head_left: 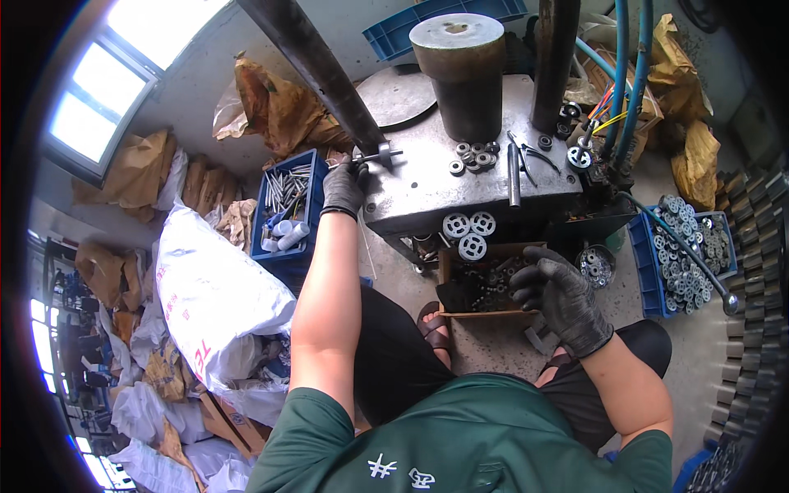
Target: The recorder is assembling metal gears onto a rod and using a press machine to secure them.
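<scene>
Left hand [343,187]: fingers clamped on end of rod [372,157], at left side of surface [444,194]; ring [385,154] already on rod. Right hand [565,302]: fingers parted, seems empty. Loose bearings [483,161], rods in bin [282,264]: seemingly left to do.

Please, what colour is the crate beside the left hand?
The crate is blue; best view is head.

Charcoal-grey fabric gloves [571,316], a dark-green cloth shirt [485,427] lettered in white, and black cloth trousers [399,337] contrast with silver-grey round metal wheels [472,237], blue rectangular plastic crates [648,283] and a white plastic sack [209,287] printed in red
</scene>
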The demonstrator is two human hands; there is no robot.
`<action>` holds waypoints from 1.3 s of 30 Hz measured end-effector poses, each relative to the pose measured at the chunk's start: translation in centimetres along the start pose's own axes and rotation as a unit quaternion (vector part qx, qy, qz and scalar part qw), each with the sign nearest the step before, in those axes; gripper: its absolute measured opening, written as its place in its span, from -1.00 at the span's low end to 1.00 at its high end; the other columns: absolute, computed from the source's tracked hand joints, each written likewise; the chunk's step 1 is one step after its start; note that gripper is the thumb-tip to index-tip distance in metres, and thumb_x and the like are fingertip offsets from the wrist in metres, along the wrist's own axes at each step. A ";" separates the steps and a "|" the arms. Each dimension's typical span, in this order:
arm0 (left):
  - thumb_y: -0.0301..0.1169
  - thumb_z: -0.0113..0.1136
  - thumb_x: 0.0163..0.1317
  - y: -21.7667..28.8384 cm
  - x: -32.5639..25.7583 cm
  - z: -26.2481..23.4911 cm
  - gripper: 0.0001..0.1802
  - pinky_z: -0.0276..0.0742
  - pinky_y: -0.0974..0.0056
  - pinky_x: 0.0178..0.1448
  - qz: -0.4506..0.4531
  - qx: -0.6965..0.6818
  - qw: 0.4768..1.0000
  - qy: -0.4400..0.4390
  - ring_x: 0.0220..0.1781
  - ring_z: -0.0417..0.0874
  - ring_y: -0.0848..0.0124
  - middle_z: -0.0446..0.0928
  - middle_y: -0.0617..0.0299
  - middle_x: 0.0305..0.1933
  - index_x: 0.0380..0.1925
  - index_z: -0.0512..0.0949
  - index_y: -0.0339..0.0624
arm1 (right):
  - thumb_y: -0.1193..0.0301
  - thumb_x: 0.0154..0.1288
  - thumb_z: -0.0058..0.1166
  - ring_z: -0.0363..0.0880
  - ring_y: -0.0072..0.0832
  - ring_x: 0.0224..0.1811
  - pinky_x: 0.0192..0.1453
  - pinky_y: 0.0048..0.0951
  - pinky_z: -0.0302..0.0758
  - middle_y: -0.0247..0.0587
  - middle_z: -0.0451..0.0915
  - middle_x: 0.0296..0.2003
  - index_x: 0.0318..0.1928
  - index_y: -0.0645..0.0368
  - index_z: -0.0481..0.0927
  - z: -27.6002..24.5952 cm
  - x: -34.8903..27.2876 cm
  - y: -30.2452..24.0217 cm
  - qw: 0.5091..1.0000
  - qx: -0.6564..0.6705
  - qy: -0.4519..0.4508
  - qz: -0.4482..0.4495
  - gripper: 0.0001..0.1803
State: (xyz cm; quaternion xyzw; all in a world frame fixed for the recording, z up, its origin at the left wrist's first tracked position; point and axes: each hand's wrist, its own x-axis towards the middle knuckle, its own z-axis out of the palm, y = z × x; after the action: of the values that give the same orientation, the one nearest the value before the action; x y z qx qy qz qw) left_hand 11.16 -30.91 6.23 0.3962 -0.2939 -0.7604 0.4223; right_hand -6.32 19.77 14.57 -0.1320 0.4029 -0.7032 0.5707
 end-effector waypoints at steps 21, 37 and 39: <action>-0.38 0.58 0.09 -5.2 -7.5 8.3 -0.66 0.62 0.28 -0.18 0.324 0.499 0.803 0.031 -0.35 0.69 0.40 0.71 0.11 -0.34 -0.28 0.59 -0.30 | 0.27 0.55 0.04 0.73 -0.42 -0.18 -0.07 -0.37 0.66 -0.09 0.71 -0.13 0.29 0.23 0.48 -3.4 -2.8 1.9 0.991 -0.112 0.057 0.043 -0.56; -0.06 0.58 0.01 -4.5 -6.3 8.7 -0.52 0.63 0.09 0.01 0.299 0.567 0.765 0.067 -0.17 0.79 0.10 0.76 -0.01 -0.29 -0.27 0.70 -0.23 | 0.24 0.40 0.10 0.75 -0.15 -0.08 0.08 -0.20 0.64 0.07 0.71 -0.08 0.11 0.27 0.64 -13.2 5.8 6.8 0.764 -0.637 -0.059 0.077 -0.58; -0.07 0.55 0.01 -4.6 -7.4 9.8 -0.52 0.64 0.08 0.02 0.295 0.540 0.784 0.083 -0.17 0.79 0.08 0.75 -0.05 -0.29 -0.27 0.70 -0.26 | 0.17 0.38 0.06 0.69 -0.02 0.08 0.20 -0.12 0.59 0.19 0.67 0.01 0.13 0.25 0.64 -14.6 8.7 8.1 0.567 -0.804 -0.173 0.051 -0.53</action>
State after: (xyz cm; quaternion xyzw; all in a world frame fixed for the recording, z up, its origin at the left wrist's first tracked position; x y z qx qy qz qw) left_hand 3.41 -21.22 10.27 0.5149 -0.7227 -0.2798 0.3664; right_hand -12.79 17.76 -3.00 -0.6343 0.7020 -0.0225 0.3231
